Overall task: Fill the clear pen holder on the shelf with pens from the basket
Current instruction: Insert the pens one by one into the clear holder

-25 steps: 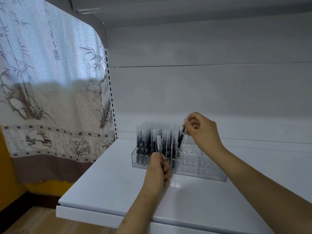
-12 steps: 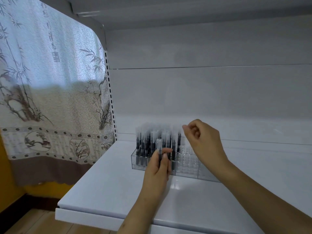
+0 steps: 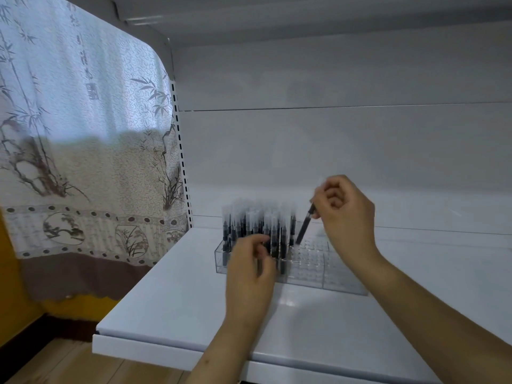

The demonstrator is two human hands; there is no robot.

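The fingertips (image 3: pixel 318 210) of the right hand (image 3: pixel 343 212) pinch the upper part of a slim black pen with a frosted clear cap (image 3: pixel 304 227). The pen slants, its lower end pointing down and left toward the top of a clear rectangular plastic pen holder with a grid of small holes (image 3: pixel 313 261); whether the tip has entered a hole is hard to tell. The other fingers of this hand are curled in toward the palm.

The left hand (image 3: pixel 252 270) is raised in front of the holder's near left side, seen from the back. Its fingers are curled around what looks like a bunch of dark pens (image 3: pixel 259 266), though motion blur makes the grip uncertain.

The left part of the holder is packed with a dense cluster of upright black pens with frosted caps (image 3: pixel 257 225). The right part shows only the empty grid. The slanted pen stands just beside the right edge of the cluster.

The holder sits on a flat white metal shelf board (image 3: pixel 177 309), toward the back, near a pale grey back panel (image 3: pixel 332 151). Both bare forearms reach in from the lower edge of the view.

To the left of the shelf unit hangs a translucent white curtain printed with grey bamboo and plants (image 3: pixel 83 151). Below it, a strip of wooden floor (image 3: pixel 69 364) is visible.
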